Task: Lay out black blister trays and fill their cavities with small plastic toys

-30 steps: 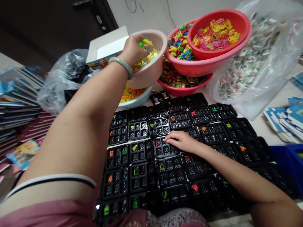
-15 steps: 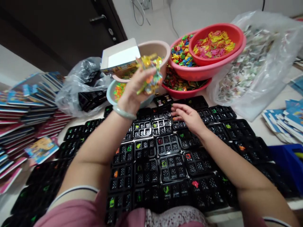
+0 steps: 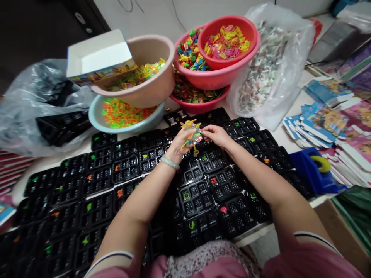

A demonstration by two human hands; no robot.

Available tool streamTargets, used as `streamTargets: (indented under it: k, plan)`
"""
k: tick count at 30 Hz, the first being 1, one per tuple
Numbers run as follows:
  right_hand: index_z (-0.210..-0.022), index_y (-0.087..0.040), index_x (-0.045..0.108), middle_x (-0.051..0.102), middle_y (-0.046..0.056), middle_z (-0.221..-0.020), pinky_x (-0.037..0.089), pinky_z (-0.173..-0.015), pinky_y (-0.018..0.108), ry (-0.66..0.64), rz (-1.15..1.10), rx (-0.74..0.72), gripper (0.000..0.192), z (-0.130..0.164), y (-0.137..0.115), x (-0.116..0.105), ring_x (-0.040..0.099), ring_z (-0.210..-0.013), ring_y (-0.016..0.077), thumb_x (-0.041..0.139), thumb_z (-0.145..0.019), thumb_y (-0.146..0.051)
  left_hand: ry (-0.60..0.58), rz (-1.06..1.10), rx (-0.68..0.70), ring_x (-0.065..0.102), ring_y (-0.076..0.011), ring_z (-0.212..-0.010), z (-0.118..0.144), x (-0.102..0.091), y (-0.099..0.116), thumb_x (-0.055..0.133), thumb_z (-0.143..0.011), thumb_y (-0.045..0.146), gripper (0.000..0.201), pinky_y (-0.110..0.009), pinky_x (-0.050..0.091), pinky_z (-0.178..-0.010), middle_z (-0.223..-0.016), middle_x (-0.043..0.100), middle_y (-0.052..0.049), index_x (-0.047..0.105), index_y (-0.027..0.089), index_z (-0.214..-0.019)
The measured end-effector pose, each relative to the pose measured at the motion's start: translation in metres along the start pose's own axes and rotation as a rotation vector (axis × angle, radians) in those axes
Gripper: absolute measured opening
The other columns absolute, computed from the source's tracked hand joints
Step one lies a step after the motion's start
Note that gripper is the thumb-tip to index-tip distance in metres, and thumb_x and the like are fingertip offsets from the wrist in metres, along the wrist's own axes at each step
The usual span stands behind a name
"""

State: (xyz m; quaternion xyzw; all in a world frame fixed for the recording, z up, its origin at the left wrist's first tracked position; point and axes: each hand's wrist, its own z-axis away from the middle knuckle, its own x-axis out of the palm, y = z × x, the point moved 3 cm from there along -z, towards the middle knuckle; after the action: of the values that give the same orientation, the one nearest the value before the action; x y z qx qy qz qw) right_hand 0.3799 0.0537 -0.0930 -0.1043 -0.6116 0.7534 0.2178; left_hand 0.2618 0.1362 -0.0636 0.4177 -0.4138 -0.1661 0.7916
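Head view: left hand (image 3: 180, 143) cupped around a bunch of bright plastic pieces (image 3: 191, 133), held just above the black trays (image 3: 197, 197) at the far middle of the spread. Right hand (image 3: 216, 135) close beside, fingertips pinching one piece at the bunch's right edge; hands nearly touching. Bracelet (image 3: 169, 163) on the left wrist.

Best done, judging by the layout: keep the bunch low and cupped so nothing spills, pull one piece at a time, drop each into a free cell, and work outward from the filled cells. Many cells already hold a single green, orange or red piece.

Room is tight far off: beige bowl (image 3: 150, 83), pale blue bowl (image 3: 95, 116) and red bowls (image 3: 214, 75) stand just beyond the trays, clear bag (image 3: 269, 77) to the far right. Booklets (image 3: 324, 119) and a blue bin (image 3: 304, 166) crowd the right edge; grey bag (image 3: 26, 104) to the left. Open room mainly low over the trays, toward the near side.
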Motion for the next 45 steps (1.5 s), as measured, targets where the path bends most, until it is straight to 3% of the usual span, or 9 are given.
streamTargets:
  k: [5,13,19,22,26,28,31,38,45]
  plan:
    - [-0.078,-0.021,0.061,0.064,-0.005,-0.066,0.052,-0.066,0.026,-0.005,0.036,-0.038,0.002,-0.024,0.003,-0.003,0.059,-0.058,0.0095,0.063,-0.080,-0.020,0.033,0.051,0.000,0.058,-0.0080,-0.049,-0.023,-0.009,0.000,0.078,-0.062,0.022,0.035,-0.015,0.024,-0.032,-0.074,0.066,0.002,0.055,0.023,-0.088]
    - [-0.087,-0.019,0.071,0.067,0.005,-0.091,0.047,-0.089,0.037,0.231,0.678,-0.347,0.011,-0.061,0.002,-0.045,0.062,-0.089,0.0200,0.061,-0.083,-0.019,0.051,-0.024,0.020,0.061,-0.0117,-0.058,-0.027,-0.023,-0.001,0.077,-0.056,0.017,0.034,-0.022,0.049,-0.051,-0.075,0.066,0.001,0.057,0.022,-0.082]
    - [-0.090,-0.018,0.075,0.070,0.010,-0.102,0.042,-0.099,0.043,0.267,0.909,-0.332,0.014,-0.096,0.002,-0.031,0.057,-0.105,0.0268,0.063,-0.082,-0.015,0.038,-0.148,-0.077,0.063,-0.0149,-0.061,-0.013,-0.039,-0.011,0.083,-0.051,0.018,0.041,-0.028,0.054,-0.055,-0.074,0.066,-0.002,0.062,0.017,-0.086]
    - [-0.091,-0.019,0.075,0.071,0.008,-0.099,0.045,-0.097,0.042,0.225,0.793,-0.389,0.013,-0.081,-0.002,-0.018,0.060,-0.101,0.0245,0.064,-0.084,-0.020,0.034,-0.190,-0.106,0.062,-0.0133,-0.060,-0.008,-0.040,-0.015,0.084,-0.052,0.020,0.043,-0.028,0.054,-0.055,-0.075,0.065,-0.002,0.062,0.014,-0.088]
    - [-0.097,-0.022,0.074,0.071,0.003,-0.097,0.051,-0.083,0.032,-0.075,0.485,-0.450,0.020,-0.036,-0.010,0.000,0.063,-0.088,0.0170,0.062,-0.085,-0.033,0.000,-0.245,-0.145,0.056,-0.0080,-0.053,-0.009,-0.032,-0.023,0.083,-0.053,0.019,0.044,-0.021,0.046,-0.050,-0.070,0.060,0.002,0.060,0.012,-0.090]
    - [-0.095,-0.022,0.075,0.070,0.003,-0.095,0.051,-0.079,0.030,-0.127,0.467,-0.457,0.019,-0.016,-0.013,0.003,0.063,-0.086,0.0161,0.067,-0.080,-0.031,-0.032,-0.264,-0.157,0.053,-0.0060,-0.049,-0.011,-0.025,-0.028,0.082,-0.054,0.018,0.045,-0.020,0.043,-0.049,-0.067,0.058,0.004,0.059,0.012,-0.092]
    - [-0.087,-0.022,0.075,0.069,0.003,-0.090,0.050,-0.079,0.031,-0.061,0.440,-0.444,0.014,0.001,-0.011,-0.004,0.063,-0.084,0.0165,0.068,-0.077,-0.028,-0.060,-0.309,-0.195,0.052,-0.0062,-0.047,-0.011,-0.015,-0.034,0.082,-0.055,0.018,0.045,-0.020,0.041,-0.048,-0.063,0.057,0.005,0.057,0.013,-0.093]
    - [-0.086,-0.020,0.070,0.070,0.000,-0.080,0.051,-0.070,0.031,-0.030,0.143,-0.188,0.024,0.005,0.008,-0.034,0.061,-0.069,0.0140,0.072,-0.072,-0.039,-0.125,-0.426,-0.286,0.055,-0.0067,-0.049,-0.005,-0.002,-0.035,0.085,-0.056,0.018,0.041,-0.019,0.041,-0.046,-0.069,0.060,0.003,0.060,0.011,-0.088]
    - [-0.082,-0.019,0.075,0.073,0.005,-0.090,0.047,-0.087,0.033,0.138,0.659,-0.371,0.010,-0.025,0.000,-0.052,0.065,-0.088,0.0180,0.065,-0.080,-0.020,-0.056,-0.264,-0.226,0.063,-0.0127,-0.058,0.001,-0.018,-0.015,0.084,-0.053,0.019,0.045,-0.027,0.055,-0.054,-0.076,0.066,-0.002,0.060,0.014,-0.091]
